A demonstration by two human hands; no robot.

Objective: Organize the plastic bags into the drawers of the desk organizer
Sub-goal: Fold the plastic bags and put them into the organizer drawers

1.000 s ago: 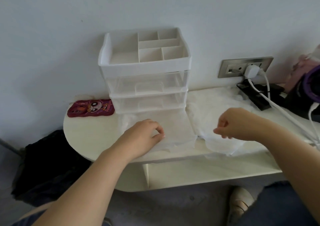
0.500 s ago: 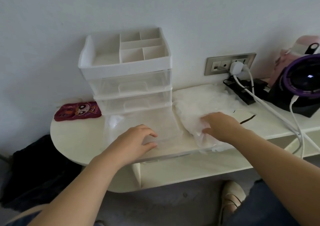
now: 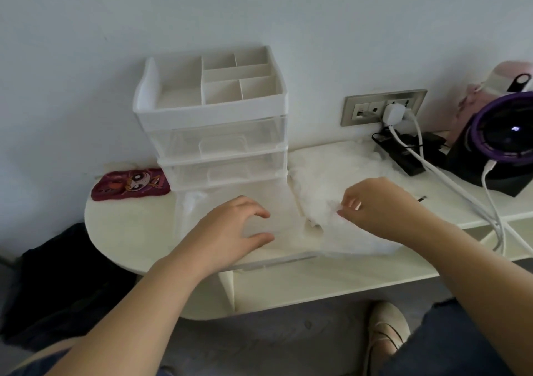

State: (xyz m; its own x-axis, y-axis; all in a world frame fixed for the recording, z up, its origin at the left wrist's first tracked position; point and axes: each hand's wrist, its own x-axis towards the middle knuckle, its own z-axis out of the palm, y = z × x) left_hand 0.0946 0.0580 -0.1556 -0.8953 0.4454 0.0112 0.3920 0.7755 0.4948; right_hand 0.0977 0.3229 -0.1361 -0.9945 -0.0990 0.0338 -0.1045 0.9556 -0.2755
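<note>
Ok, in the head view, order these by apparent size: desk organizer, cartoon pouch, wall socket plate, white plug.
Largest: desk organizer.
Next: wall socket plate and cartoon pouch, too alike to rank.
Smallest: white plug.

White organizer (image 3: 213, 110) upright by the wall, one clear drawer (image 3: 284, 212) pulled out in front. Crinkly clear bags (image 3: 326, 173) heaped just right.

Your right hand (image 3: 380, 205) hides part of the plastic bags (image 3: 326, 179), whose white edges melt into the desk (image 3: 127, 225), so their number cannot be told. Your left hand (image 3: 230, 225) covers the clear drawer (image 3: 284, 205). The right edge cuts the purple-ringed device (image 3: 501, 136) and pink bottle (image 3: 473, 101).
</note>
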